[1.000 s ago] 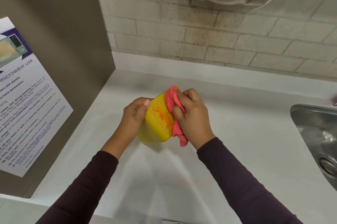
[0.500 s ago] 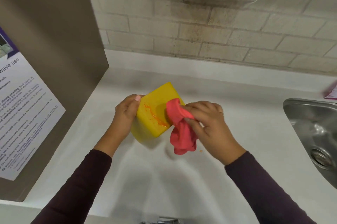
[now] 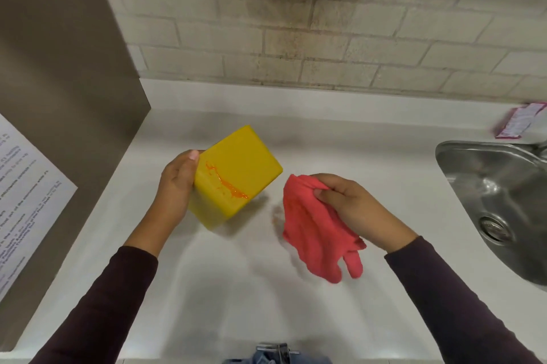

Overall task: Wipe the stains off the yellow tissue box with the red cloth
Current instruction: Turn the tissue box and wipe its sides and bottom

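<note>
My left hand (image 3: 176, 186) grips the yellow tissue box (image 3: 236, 162) from its left side and holds it tilted above the white counter (image 3: 236, 289). An orange smear (image 3: 228, 184) runs along the box's front edge. My right hand (image 3: 352, 203) pinches the red cloth (image 3: 313, 230), which hangs loose to the right of the box and does not touch it.
A steel sink (image 3: 497, 200) is set into the counter at the right. A pink packet (image 3: 521, 120) lies behind the sink by the brick wall. A brown panel with a printed notice (image 3: 26, 200) stands on the left.
My right hand has pulled the red cloth off the box and moved it right and down. The box has turned, showing more of its top face and the orange smear.
</note>
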Available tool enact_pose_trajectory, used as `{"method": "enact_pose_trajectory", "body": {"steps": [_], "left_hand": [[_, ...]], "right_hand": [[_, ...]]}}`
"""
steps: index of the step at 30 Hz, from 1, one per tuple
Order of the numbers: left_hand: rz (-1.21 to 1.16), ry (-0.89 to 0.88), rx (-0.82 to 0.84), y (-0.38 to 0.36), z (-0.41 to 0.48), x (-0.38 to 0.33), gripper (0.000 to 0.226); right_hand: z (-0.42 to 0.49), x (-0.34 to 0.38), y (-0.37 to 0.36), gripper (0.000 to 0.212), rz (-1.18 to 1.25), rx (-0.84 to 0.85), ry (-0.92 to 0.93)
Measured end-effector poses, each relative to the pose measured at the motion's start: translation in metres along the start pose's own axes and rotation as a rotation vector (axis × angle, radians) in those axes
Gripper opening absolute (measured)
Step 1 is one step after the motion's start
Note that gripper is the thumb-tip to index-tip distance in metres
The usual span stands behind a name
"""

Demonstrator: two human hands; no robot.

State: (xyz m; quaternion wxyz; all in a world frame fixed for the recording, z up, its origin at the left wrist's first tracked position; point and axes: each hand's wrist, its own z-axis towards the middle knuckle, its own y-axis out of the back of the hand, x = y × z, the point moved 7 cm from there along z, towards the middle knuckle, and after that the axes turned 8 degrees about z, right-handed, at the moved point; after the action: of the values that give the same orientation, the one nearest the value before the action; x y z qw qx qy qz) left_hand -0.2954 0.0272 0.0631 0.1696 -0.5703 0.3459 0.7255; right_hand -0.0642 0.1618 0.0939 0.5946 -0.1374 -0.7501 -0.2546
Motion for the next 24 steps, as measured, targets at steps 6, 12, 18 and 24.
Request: {"method": "enact_pose_trajectory", "body": {"steps": [6, 12, 18, 24], "left_hand": [[-0.015, 0.019, -0.02, 0.002, 0.003, 0.003, 0.036], [-0.011, 0.068, -0.046, 0.004, 0.007, 0.006, 0.037], [0.005, 0.083, -0.047, 0.003, 0.007, 0.009, 0.037], [-0.003, 0.063, -0.033, 0.002, 0.007, 0.009, 0.035]], "right_hand": [[0.005, -0.026, 0.031, 0.047, -0.15, -0.023, -0.035], [-0.004, -0.091, -0.001, 0.053, -0.881, 0.146, -0.056], [0.0, -0.113, 0.021, 0.039, -0.787, -0.1, -0.05], [0.013, -0.149, 0.016, 0.029, -0.978, -0.016, -0.194]]}}
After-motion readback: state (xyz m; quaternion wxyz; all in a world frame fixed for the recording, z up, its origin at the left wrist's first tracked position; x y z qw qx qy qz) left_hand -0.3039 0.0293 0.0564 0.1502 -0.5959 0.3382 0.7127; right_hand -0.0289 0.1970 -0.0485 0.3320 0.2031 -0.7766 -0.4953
